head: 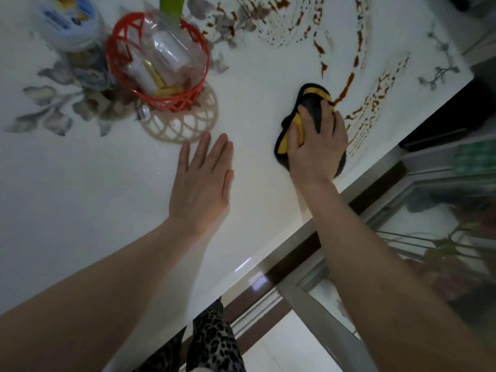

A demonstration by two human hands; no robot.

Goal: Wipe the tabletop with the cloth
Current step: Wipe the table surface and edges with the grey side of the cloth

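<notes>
A black and yellow cloth (308, 108) lies bunched on the white tabletop (80, 197) near its right edge. My right hand (318, 146) presses down on it, fingers spread over the fabric and curled round its near side. Brown sauce smears (351, 76) curve across the table just beyond and to the right of the cloth, reaching the far side. My left hand (204, 178) rests flat on the table to the left of the cloth, fingers together and holding nothing.
A red plastic basket (158, 60) holding bottles in a clear bag sits on a beige lattice mat (185, 127) at the back left. A blue-lidded jar (67, 20) stands further left. The table edge (295, 237) runs diagonally at right, with a glass cabinet (429, 224) beyond.
</notes>
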